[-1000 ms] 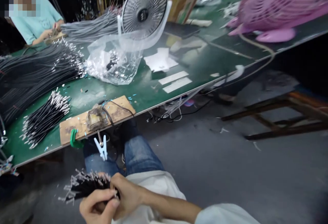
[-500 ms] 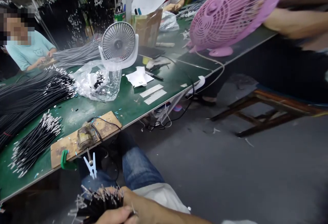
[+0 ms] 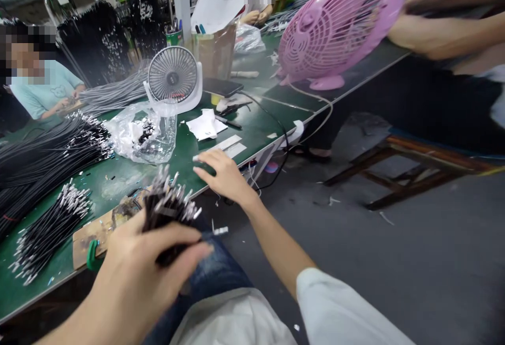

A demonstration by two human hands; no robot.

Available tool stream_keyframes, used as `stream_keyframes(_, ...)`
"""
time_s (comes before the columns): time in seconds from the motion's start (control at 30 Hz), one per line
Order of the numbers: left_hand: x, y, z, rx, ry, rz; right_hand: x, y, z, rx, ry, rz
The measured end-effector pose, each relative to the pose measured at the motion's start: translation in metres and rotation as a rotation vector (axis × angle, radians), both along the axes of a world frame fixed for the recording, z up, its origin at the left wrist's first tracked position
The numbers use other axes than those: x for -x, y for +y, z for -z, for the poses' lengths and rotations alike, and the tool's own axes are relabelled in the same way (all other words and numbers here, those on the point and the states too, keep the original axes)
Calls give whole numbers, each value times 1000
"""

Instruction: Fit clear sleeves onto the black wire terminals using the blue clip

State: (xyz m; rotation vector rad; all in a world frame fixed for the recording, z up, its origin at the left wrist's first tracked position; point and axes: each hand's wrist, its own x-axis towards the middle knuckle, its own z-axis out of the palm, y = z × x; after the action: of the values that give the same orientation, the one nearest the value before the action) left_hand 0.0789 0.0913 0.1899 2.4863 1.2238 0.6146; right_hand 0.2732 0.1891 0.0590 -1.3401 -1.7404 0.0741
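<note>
My left hand (image 3: 136, 263) is wrapped round a bundle of short black cables (image 3: 168, 203) with silvery ends pointing up, held above my lap in front of the table edge. My right hand (image 3: 224, 174) is empty, its fingers apart, and reaches over the table's edge. Just beyond its fingers lie white paper strips (image 3: 235, 149) on the green table (image 3: 118, 179). Partly hidden behind my left hand is a wooden board (image 3: 89, 237) with a small device (image 3: 125, 211) on it. A green clamp (image 3: 92, 254) sits at the board's front edge.
Another cable bundle (image 3: 51, 234) lies at left, beside long black cables (image 3: 43, 161). Farther back stand a plastic bag (image 3: 142, 134), a small white fan (image 3: 173, 77) and a pink fan (image 3: 339, 29). Co-workers sit around. A wooden stool (image 3: 430, 161) stands at right.
My left hand has risen with the cable bundle from the bottom of the view. My right hand has come away from the bundle and stretched forward to the table edge.
</note>
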Motion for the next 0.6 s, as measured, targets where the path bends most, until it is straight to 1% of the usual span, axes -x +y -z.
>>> stream_keyframes(0.03, -12, 15, -4, -35, 51, 37, -10, 16, -1, 76, -148, 25)
stream_keyframes(0.1, -36, 45, -4, -86, 156, 99, -29, 44, -2, 138, -208, 40)
stream_keyframes(0.13, -47, 61, -1, -69, 235, 92, -38, 54, -1, 163, -221, 64)
stream_keyframes(0.2, -67, 90, 11, -55, 336, 96, -52, 68, 2, 193, -227, 132)
stream_keyframes(0.3, -88, 129, 34, -102, 530, 43, -66, 76, 8, 203, -210, 233)
stream_keyframes(0.4, -102, 160, 54, -103, 614, -22, -72, 77, 13, 196, -205, 272)
stream_keyframes(0.47, -106, 175, 62, -122, 647, -11, -72, 77, 15, 187, -205, 279)
stream_keyframes(0.6, -104, 193, 69, -164, 662, 56, -72, 79, 18, 168, -205, 272)
